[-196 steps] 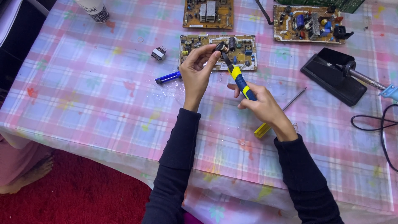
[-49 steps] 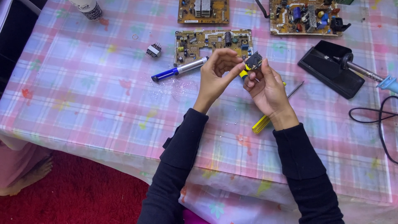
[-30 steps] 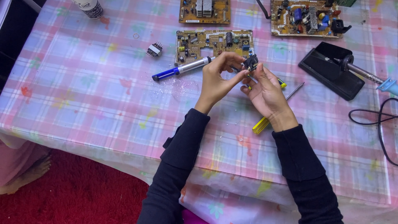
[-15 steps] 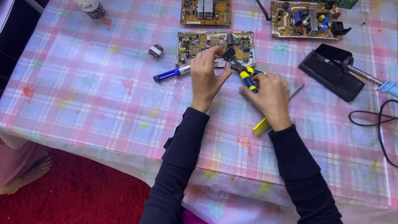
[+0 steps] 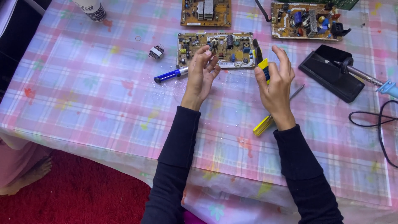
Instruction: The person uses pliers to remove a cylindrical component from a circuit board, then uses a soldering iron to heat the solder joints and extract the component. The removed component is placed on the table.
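A: The hands have split apart! Half a second ago they were bunched together over the yellow-handled pliers (image 5: 261, 62); now the left hand (image 5: 201, 76) sits clear of the right hand (image 5: 275, 81), with a gap of plaid cloth between them.

B: And the grips?

A: Right hand has the pliers pinned between thumb and palm, dark tips pointing at the far edge, the other fingers fanned loose. Left hand's fingertips are pinched near something small, just above the middle circuit board (image 5: 215, 49); too tiny to tell whether anything is actually held.

B: So the tool has let go of whatever both hands were working on?

A: That's my read: the pliers are off it, and any small part is now with the left fingertips.

B: What about the surface?

A: The surface (image 5: 83, 103) wears a pink and blue plaid cloth. There are 2 more boards along the far edge, a blue-handled tool (image 5: 170, 74) left of the hands, and a little transformer (image 5: 156, 52) beyond it. A yellow-handled screwdriver (image 5: 273, 116) lies under the right wrist, and a black stand (image 5: 331, 72) holds a soldering iron (image 5: 365, 76) toward the right edge. Red carpet (image 5: 83, 195) shows below the near edge.
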